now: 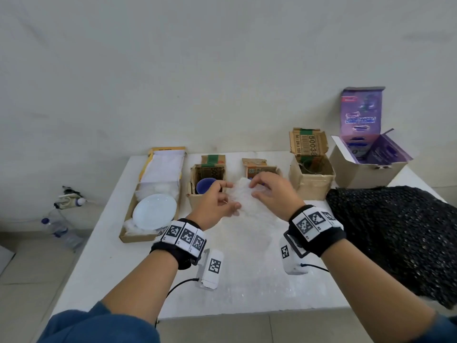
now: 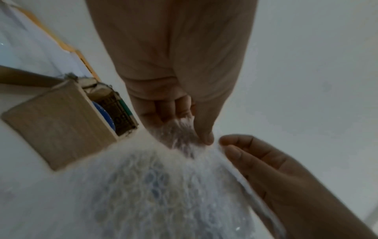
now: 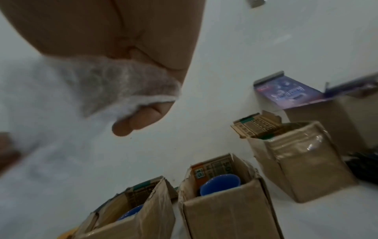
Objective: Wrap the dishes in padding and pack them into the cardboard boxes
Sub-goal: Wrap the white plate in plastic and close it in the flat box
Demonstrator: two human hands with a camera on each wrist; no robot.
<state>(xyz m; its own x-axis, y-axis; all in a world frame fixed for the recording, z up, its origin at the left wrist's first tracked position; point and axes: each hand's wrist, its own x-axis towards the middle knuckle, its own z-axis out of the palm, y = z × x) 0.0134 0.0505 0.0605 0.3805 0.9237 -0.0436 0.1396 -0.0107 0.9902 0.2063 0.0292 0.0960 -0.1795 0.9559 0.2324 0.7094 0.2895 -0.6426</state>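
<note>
Bubble wrap (image 1: 243,194) is gathered up in a peak between both hands over the middle of the table (image 1: 103,256), likely so the padding closes over a dish; something bluish shows through it in the left wrist view, but what it is I cannot tell. Left hand (image 1: 217,203) has a narrow grip, thumb and fingers pinching the gathered top. Right hand (image 1: 270,191) curls its fingers over the wrap's edge, holding it taut. Four open cardboard boxes stand along the far edge, probably kept within reach for packing: two hold blue cups (image 3: 219,184), a third box (image 1: 311,179) stands to their right. A white plate (image 1: 154,211) lies on padding in a flat carton (image 1: 128,233) at the left edge
</note>
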